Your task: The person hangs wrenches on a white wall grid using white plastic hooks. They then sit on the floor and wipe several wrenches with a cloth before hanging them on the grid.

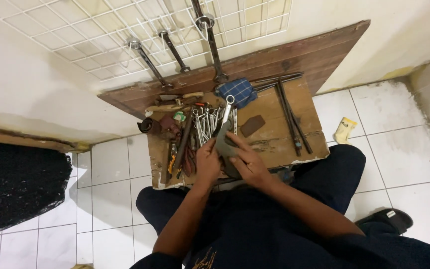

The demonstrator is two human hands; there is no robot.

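The person is sitting over a low wooden worktop (pixel 279 142) and holding a long combination wrench (pixel 223 127) above its near edge, working a grey rag (pixel 225 149) along the lower part of the shank. The left hand (pixel 208 164) is closing around the rag and the hidden lower end of the wrench, fingers curled tight on both, while the right hand (pixel 249 162) is pressing in from the other side, its fingers wrapping the cloth and steadying the tool. The wrench is running almost straight away from the body, its long axis tilting slightly to the right, with the ring end (pixel 230 99) pointing toward the wall and sitting just over a heap of other wrenches (pixel 206 123). Being solid steel, it is likely feeling stiff and fairly heavy for its slimness, and possibly slick if oily, so the flat shank near the middle looks the surest place to grip, with the rag adding friction. A blue checked cloth (pixel 238 91) is lying just beyond the ring end, red-handled pliers (pixel 187 160) are resting left of the hands, and long dark rods (pixel 289 117) are stretching across the right side of the board. Three larger wrenches (pixel 175 50) are hanging on a white wire grid (pixel 100 35) against the wall.
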